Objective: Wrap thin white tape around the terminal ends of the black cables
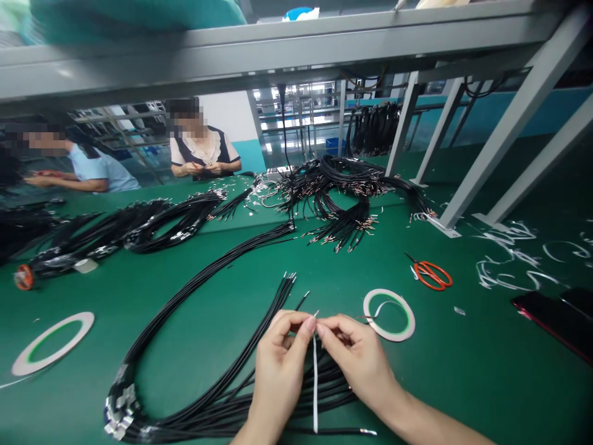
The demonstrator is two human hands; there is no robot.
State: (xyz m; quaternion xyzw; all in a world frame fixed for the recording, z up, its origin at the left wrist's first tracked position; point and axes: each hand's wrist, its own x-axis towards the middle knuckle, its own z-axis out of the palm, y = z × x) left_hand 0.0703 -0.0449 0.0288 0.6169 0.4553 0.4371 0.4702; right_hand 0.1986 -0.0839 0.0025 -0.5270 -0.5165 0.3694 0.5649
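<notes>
the left hand (280, 364) and the right hand (356, 358) are both closed in a fingertip pinch, meeting on a thin white strip (315, 386) that hangs down between them over a bundle of black wires (222, 411). both wrists angle inward, with the forearms rising from the lower edge of the view. the bundle lies on a green bench (463, 383), its upper tips apparently bare, while a pile of wires (343, 228) farther up shows metal-capped ends. a roll of white tape (389, 315) lies just beyond the right hand, with red-handled scissors (430, 275) past it.
</notes>
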